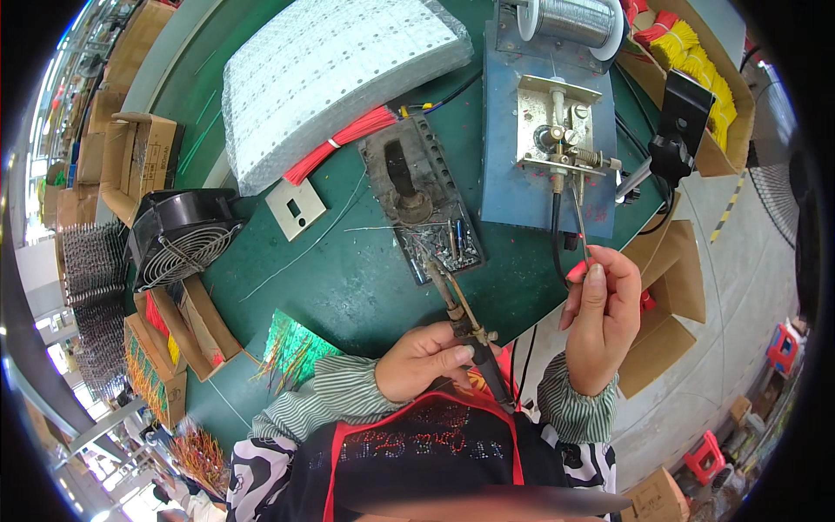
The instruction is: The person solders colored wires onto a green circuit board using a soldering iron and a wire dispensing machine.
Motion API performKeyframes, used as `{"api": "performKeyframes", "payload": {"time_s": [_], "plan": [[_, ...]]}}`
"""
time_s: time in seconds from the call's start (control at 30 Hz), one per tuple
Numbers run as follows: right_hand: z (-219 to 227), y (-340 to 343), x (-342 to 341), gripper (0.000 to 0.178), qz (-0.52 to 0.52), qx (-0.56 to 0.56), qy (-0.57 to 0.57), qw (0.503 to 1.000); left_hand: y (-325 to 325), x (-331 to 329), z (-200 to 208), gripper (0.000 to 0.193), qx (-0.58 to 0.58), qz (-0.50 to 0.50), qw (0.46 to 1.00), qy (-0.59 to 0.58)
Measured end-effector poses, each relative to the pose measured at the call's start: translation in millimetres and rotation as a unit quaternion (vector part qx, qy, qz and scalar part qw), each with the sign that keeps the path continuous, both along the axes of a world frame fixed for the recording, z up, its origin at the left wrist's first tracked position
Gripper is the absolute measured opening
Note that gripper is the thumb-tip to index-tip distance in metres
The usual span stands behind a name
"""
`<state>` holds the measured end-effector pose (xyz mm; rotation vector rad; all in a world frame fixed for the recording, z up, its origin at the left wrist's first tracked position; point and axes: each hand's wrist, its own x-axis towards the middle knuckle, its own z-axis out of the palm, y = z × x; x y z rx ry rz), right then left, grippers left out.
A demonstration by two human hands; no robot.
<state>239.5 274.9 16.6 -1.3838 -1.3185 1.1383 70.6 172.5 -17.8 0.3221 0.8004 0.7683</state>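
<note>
My left hand (424, 358) is closed round a soldering iron (493, 372) with a black handle. Its worn metal shaft points away from me, the tip over the near end of a dark, scorched soldering stand (380, 178) strewn with solder scraps. Off to the right, my right hand (602, 317) pinches a slim metal piece (581, 222) with something red at the fingertips; its exact kind is unclear. The slim piece reaches up to the front of a metal solder feeder (570, 130) mounted on a blue-grey plate (504, 187).
A solder wire spool (570, 22) stands behind the feeder. Bubble-wrapped sheets (339, 78), a bundle of red wires (339, 143), a cream faceplate (296, 209) and a black fan (184, 237) occupy the green table. Cartons with yellow wires (704, 74) stand at right.
</note>
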Motion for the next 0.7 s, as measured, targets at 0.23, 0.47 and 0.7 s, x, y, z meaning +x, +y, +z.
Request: {"api": "performKeyframes", "payload": {"time_s": [0.23, 0.47, 0.7], "plan": [[-1.3, -1.0, 6.0, 0.017, 0.009, -0.028, -0.005, 1.0, 1.1, -1.4, 0.2, 0.027, -0.013, -0.015, 1.0, 0.008], [1.0, -1.0, 11.4, 0.021, 0.007, -0.008, -0.072, 0.997, 3.3, 1.7, 2.7, 0.028, 0.007, -0.004, 1.0, 0.005], [1.3, -0.6, 20.9, 0.019, 0.022, -0.002, -0.114, 0.993, 0.4, 2.0, 0.1, 0.028, -0.001, 0.009, 1.0, -0.006]]}}
